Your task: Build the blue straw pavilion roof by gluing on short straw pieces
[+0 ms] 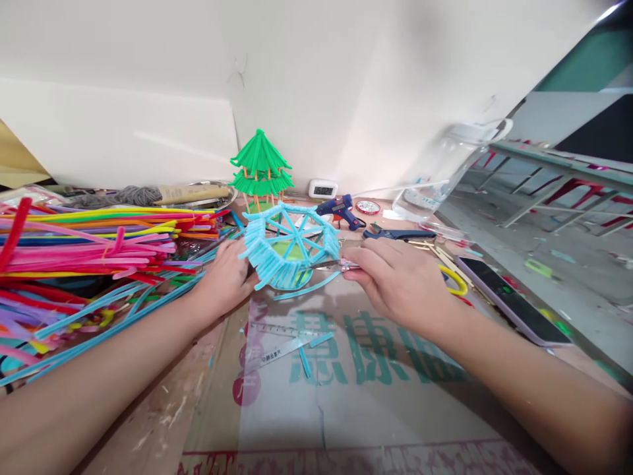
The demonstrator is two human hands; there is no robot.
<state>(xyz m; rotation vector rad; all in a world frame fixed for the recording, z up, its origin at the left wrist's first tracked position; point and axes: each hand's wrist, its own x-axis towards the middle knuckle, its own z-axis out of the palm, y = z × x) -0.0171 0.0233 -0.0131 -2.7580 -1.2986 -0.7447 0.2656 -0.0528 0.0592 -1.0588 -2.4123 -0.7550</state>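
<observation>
My left hand (227, 274) is closed on the left edge of a light blue pipe-cleaner frame (262, 257). The frame is a many-sided ring with crossing spokes inside and a fringe of short pieces along its rim. At its right edge my right hand (395, 274) pinches a thin metal tool (350, 264), mostly hidden by the fingers. A loose blue pipe-cleaner strip (309, 288) curves below the frame, close to the right fingertips; whether they touch it I cannot tell. Beneath lie a clear ruler (281, 351) and short blue cut pieces (304, 363).
A green tiered pipe-cleaner roof model (260, 155) stands behind. Bundles of coloured pipe cleaners (123, 254) fill the left. Behind and right are a clock (323, 189), glue gun (342, 211), pliers (400, 233), water bottle (438, 175), yellow-handled scissors (455, 280) and phone (509, 300).
</observation>
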